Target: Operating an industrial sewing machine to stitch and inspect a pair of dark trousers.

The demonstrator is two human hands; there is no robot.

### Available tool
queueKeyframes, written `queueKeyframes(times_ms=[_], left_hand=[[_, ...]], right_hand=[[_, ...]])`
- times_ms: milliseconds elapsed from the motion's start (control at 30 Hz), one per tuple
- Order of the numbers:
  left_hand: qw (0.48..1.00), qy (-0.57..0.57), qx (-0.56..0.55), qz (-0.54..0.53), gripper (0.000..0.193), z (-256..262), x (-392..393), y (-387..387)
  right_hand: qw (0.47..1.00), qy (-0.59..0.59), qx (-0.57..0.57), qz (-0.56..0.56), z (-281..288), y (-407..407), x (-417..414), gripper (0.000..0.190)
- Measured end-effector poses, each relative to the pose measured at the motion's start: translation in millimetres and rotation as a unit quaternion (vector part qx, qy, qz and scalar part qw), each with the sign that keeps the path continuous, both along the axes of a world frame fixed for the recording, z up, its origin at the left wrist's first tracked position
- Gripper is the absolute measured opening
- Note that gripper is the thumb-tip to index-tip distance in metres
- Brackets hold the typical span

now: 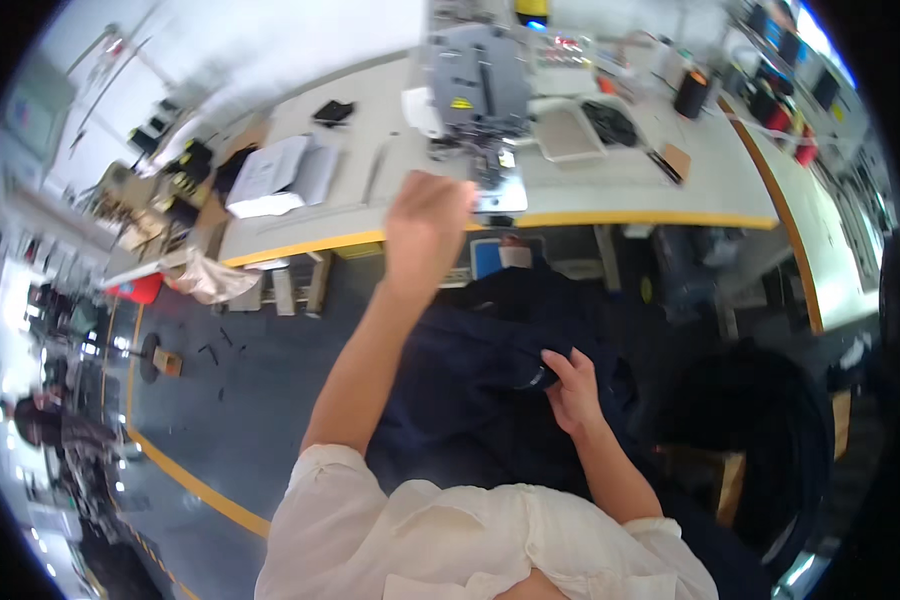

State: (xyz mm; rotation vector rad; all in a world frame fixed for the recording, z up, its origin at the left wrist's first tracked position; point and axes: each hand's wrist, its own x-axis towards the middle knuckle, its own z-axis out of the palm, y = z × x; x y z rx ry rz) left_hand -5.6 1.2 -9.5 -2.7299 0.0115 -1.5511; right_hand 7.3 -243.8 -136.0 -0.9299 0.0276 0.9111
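Observation:
My left hand (427, 221) is raised above the front edge of the table, just left of the needle area of an industrial sewing machine (480, 82). Its fingers look curled, but blur hides whether anything is between them. Dark navy fabric (465, 360), seemingly a garment, lies across my lap and hangs below the table edge. My right hand (574, 390) grips a fold of this cloth, thumb and forefinger uppermost. A small pale mark shows on the fabric beside those fingers.
Folded white paper (274, 172) and a small black piece (334, 112) lie left on the sewing table (645, 199). Right of the machine are a shallow tray (568, 133), black material (609, 124) and a thread cone (691, 94). A person (41, 420) is far left.

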Motion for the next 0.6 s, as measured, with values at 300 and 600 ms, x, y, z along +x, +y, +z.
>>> queueKeyframes(times_ms=[300, 600], left_hand=[[0.998, -0.023, 0.059, 0.021, 0.011, -4.9, 17.6, -2.9], [0.989, 0.001, 0.139, 0.045, 0.012, -1.1, 22.4, -1.6]], right_hand=[[0.999, -0.025, -0.041, -0.013, -9.9, -2.4, -2.8, 0.015], [0.999, -0.045, -0.003, 0.01, -19.2, -6.0, 1.9, 0.015]])
